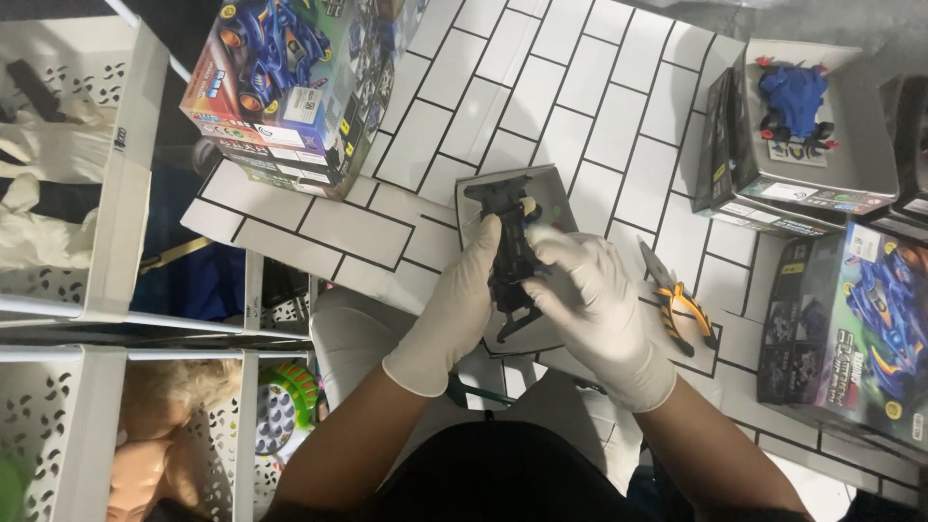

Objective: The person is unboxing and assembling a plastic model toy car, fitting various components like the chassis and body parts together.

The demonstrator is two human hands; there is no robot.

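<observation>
- So the main thing here is a black plastic toy car chassis (509, 246). It's long and narrow, with a wider T-shaped end pointing away from the person and some thin prongs sticking out at the near end.
- It's held up just over a grey booklet (551, 203) that lies flat on the white tile-pattern tabletop (541, 87), pretty much dead centre of the view.
- Left hand (452, 309), in a white glove, comes in from the left side. Its fingers are closed around the middle of the chassis, thumb side against the part.
- Right hand (594, 304), also in a white glove, comes from the right and its fingertips are pinched on the chassis's upper middle, right across from the left hand. So the part sits between both hands, with its two ends poking out above and below the grip.
- Just to the right of the right hand there's a pair of yellow-and-black side cutters (681, 304) lying on the table, close but not touching.
- Further out: a stack of colourful toy car boxes (290, 87) top left, an open box with a blue toy car (795, 101) on it top right, and another closed toy car box (860, 329) on the right.
- White perforated bins (126, 193) sit off the left edge, one with a doll (155, 435) inside.
</observation>
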